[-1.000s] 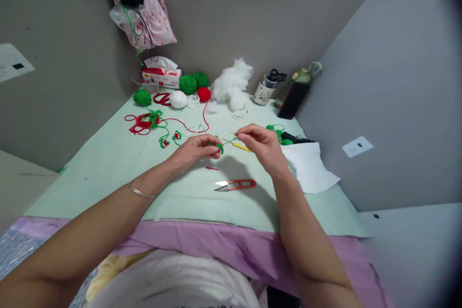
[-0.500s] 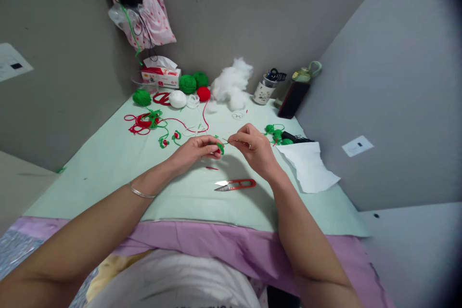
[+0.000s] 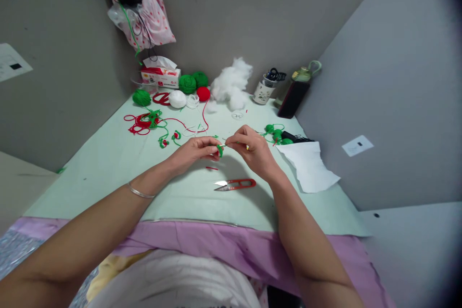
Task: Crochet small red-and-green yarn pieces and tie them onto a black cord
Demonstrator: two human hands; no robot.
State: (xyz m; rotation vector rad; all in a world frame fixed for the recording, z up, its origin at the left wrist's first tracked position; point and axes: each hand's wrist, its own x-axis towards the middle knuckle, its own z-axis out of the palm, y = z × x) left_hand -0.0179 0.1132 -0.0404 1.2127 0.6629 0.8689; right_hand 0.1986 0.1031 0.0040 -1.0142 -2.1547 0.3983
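while the left hand (image 3: 194, 152) is pinching a small green and red piece (image 3: 220, 151) between thumb and fingers, the right hand (image 3: 252, 148) is gripping a thin pale tool (image 3: 223, 145) at its fingertips and pointing it at the piece's edge; a bit of yellow (image 3: 247, 147) is showing under the right fingers, though i cannot tell what it is belonging to; the piece is hovering over the middle of the counter (image 3: 202, 204), beyond the snips (image 3: 234, 184), whose blades are standing apart; as for progress, the held piece is looking mostly shaped but still being worked, and the fingers are hiding too much to say how much is remaining; two similar pieces (image 3: 176, 135) are lying farther left near a tangle of red and green yarn (image 3: 153, 118), seeming already formed, with green strands trailing; a short red scrap (image 3: 211, 168) is lying between the left hand and the snips; white stuffing (image 3: 233, 84) is resting at the back, beside a red ball (image 3: 203, 94).
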